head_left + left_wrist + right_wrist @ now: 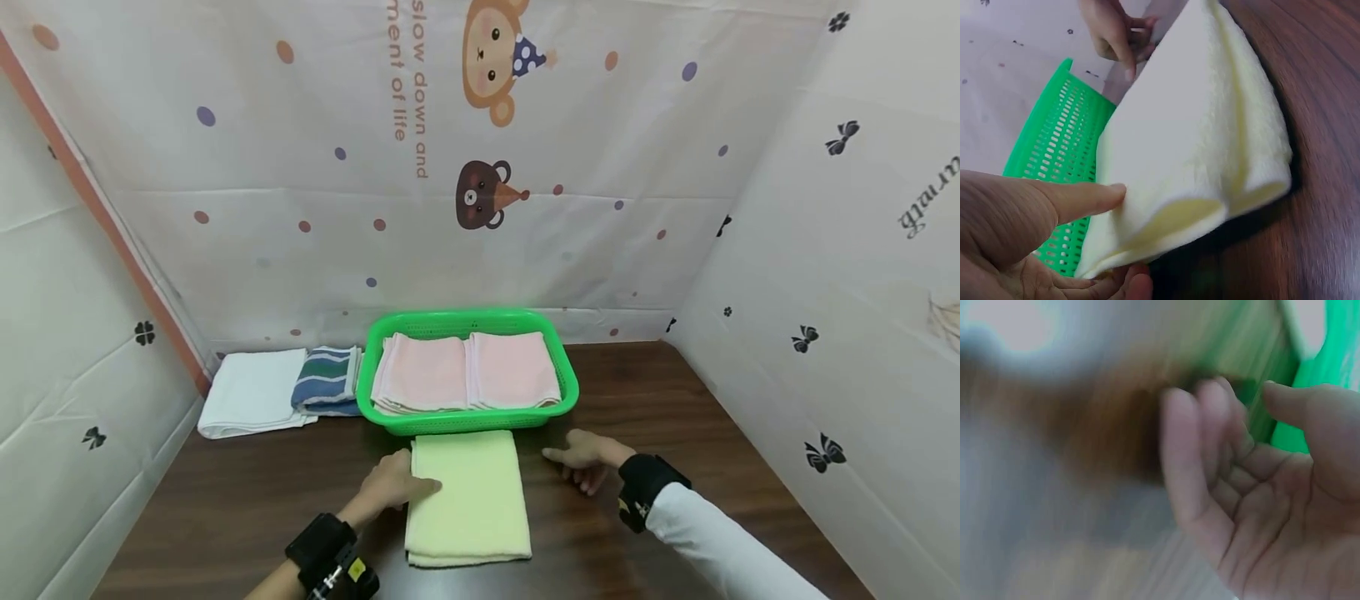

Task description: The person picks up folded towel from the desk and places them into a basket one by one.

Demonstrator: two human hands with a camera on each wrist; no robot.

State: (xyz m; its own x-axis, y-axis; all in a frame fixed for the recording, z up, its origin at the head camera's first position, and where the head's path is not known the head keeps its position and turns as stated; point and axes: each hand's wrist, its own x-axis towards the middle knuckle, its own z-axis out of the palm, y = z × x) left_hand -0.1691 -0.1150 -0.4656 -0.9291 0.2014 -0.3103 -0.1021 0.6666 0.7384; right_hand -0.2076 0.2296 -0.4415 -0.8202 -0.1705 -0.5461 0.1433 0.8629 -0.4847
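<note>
A folded pale yellow towel (468, 500) lies on the table in front of the green basket. My left hand (395, 481) pinches its left edge, thumb on top and fingers underneath. In the left wrist view the folded layers of the towel (1166, 125) gape at the near end, and the thumb of the left hand (1035, 219) presses on the upper layer. To the right of the towel, my right hand (588, 457) is apart from it, holding nothing. The right wrist view shows the fingers of the right hand (1260, 481) loosely bent, against a blurred background.
The green basket (468, 425) at the back holds two stacks of folded pink towels (513, 371). Left of it lie a striped blue and green towel (327, 379) and a folded white towel (251, 390). Printed cloth walls (600, 250) close off the dark wooden table (637, 392).
</note>
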